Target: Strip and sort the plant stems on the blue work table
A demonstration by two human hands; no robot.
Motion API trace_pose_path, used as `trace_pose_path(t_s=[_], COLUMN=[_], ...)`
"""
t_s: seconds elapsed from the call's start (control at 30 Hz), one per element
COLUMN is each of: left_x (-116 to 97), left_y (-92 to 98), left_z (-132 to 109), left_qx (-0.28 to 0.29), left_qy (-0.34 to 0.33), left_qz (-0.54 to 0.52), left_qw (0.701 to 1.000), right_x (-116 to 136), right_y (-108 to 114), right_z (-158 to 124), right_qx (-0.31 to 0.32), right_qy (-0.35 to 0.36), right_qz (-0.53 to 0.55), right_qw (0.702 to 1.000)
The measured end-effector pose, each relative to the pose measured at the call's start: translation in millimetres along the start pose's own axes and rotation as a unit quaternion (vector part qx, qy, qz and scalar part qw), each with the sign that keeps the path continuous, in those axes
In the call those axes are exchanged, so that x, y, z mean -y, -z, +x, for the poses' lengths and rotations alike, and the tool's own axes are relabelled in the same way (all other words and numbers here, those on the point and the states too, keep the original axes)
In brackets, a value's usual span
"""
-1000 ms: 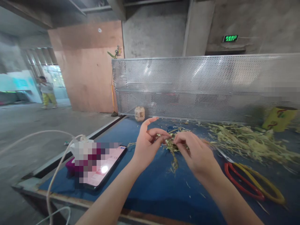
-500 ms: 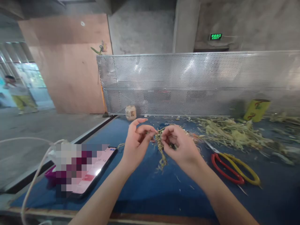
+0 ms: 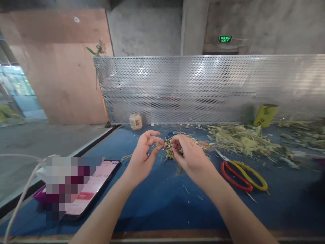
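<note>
My left hand [image 3: 142, 159] is over the middle of the blue tabletop [image 3: 162, 203], thumb and forefinger pinched together at their tips. Facing it, my right hand [image 3: 191, 157] has its fingers curled in a pinch, and a blurred wispy plant strand [image 3: 179, 168] hangs below it. The fingertips of both hands almost meet. Between and behind them lies a small heap of dried plant bits [image 3: 169, 154], brownish green and stringy, partly covered by my right hand. Whatever is in the left pinch is too small to name.
Scissors [image 3: 237, 173] with red and yellow handles lie at right, beside pale dried stalks [image 3: 241, 139]. A yellow container [image 3: 265, 116] and a whitish lump [image 3: 135, 122] stand near the perforated metal panel [image 3: 177, 88]. A phone [image 3: 98, 189] and cable [image 3: 19, 203] are at left.
The view has turned slightly right, so the scene shifts left. My hands have drawn a little closer together, and the sprig that hung between them is now less visible.
</note>
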State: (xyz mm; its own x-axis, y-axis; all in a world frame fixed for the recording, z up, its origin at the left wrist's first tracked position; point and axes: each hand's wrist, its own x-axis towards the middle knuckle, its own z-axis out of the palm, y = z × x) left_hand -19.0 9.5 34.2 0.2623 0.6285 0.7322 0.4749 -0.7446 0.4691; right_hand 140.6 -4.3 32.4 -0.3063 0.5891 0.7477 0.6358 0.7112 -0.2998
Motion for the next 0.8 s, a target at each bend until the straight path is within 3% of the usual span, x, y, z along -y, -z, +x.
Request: trace_pose_path(t_s=[0.2,0.47,0.67,0.8], left_x=[1.4,-1.6,-1.0,-3.5], left_y=[-1.9,-0.2,-3.2,-1.7], left_z=[-0.5,-2.6,-3.5,-2.0], left_qx=[0.008,-0.004,-0.056,-0.001], left_qy=[0.013,-0.006,0.003,0.039], left_qz=[-0.047,-0.023,-0.09,-0.138], left_qw=[0.999,1.0,0.994,0.99], right_x=[-1.1,-3.1,-4.0,-3.8], right_y=[-2.4,-2.1,-1.7,-1.5], right_z=[-0.1,-0.7,-0.3,-2.2], right_qx=[0.012,-0.006,0.004,0.02], right_qy=[-0.001,0.012,0.017,0.039], right_qz=[0.005,-0.005,-0.002,-0.016], right_qw=[1.0,1.0,1.0,0.999])
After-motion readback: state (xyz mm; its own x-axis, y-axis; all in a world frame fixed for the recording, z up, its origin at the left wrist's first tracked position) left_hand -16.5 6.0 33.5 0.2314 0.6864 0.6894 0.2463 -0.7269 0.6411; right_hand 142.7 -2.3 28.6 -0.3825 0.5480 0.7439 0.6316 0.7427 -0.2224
